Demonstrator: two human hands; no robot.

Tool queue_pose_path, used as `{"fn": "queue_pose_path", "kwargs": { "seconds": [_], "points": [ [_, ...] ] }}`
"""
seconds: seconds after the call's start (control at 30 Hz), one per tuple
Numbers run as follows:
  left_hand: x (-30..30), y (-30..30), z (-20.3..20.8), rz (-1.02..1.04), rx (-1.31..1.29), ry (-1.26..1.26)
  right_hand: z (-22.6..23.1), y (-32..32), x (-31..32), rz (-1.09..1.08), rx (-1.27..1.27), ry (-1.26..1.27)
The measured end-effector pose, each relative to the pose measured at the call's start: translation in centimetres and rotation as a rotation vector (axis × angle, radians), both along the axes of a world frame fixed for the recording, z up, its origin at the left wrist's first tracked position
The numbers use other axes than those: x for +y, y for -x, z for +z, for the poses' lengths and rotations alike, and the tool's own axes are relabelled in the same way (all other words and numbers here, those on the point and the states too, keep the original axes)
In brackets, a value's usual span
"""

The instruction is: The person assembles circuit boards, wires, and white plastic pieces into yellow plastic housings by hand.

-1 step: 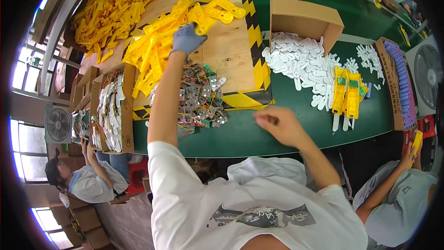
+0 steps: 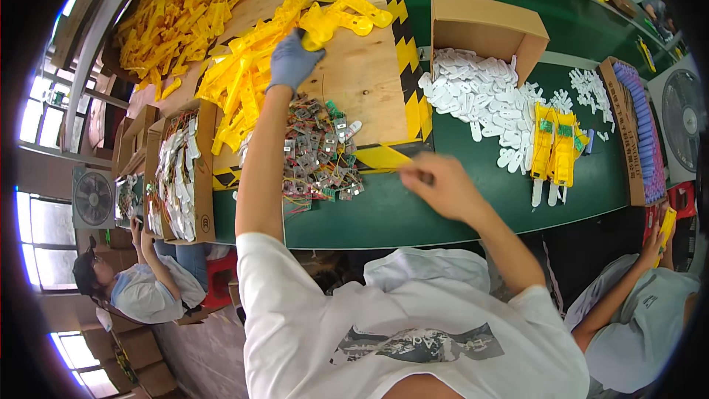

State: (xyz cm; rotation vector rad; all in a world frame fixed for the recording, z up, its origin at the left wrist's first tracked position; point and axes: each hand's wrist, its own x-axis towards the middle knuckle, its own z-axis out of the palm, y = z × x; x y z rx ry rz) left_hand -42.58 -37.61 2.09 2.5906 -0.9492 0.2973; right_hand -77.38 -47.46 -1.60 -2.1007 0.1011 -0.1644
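Observation:
My left hand (image 2: 294, 60), in a grey-blue glove, reaches over the far pile of yellow plastic housings (image 2: 240, 77). Its fingers close on one yellow plastic housing (image 2: 317, 27), which is blurred by motion. Bare and curled, my right hand (image 2: 443, 186) hovers above the green table near the striped board edge. Whether anything is inside its fingers is hidden. Between my forearms lies a heap of small circuit assemblies with wires (image 2: 321, 151).
A bigger yellow heap (image 2: 173, 22) lies far left. White plastic pieces (image 2: 480, 92) spill from a cardboard box (image 2: 491, 18). Yellow housings with green boards (image 2: 554, 148) sit right, by a box of purple cylinders (image 2: 639, 125). Co-workers sit at left (image 2: 155, 292) and right (image 2: 639, 318).
My left hand has shifted slightly left and away, and the yellow housing at its fingers has moved a little away too. My right hand has moved slightly left and farther over the table.

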Motion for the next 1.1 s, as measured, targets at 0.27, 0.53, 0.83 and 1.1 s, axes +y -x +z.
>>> {"fn": "queue_pose_path", "kwargs": {
  "seconds": [0.27, 0.53, 0.83, 1.1],
  "points": [
    [10.1, 20.4, 3.5, -0.017, 0.956, 1.384, -6.0, -13.6, -2.4, 0.075, -0.327, 0.483],
    [13.2, 36.2, -5.0, -0.345, 1.774, 1.380, 2.0, -12.1, -2.3, 0.211, -0.310, 0.544],
    [6.0, 34.5, -9.7, -0.200, 2.162, 1.796, 4.9, -0.9, -3.9, -0.287, -0.024, 0.594],
    [2.9, 33.5, -10.1, -0.114, 2.045, 1.887, 2.3, 8.2, -2.3, -0.335, 0.124, 0.095]
  ]
}}
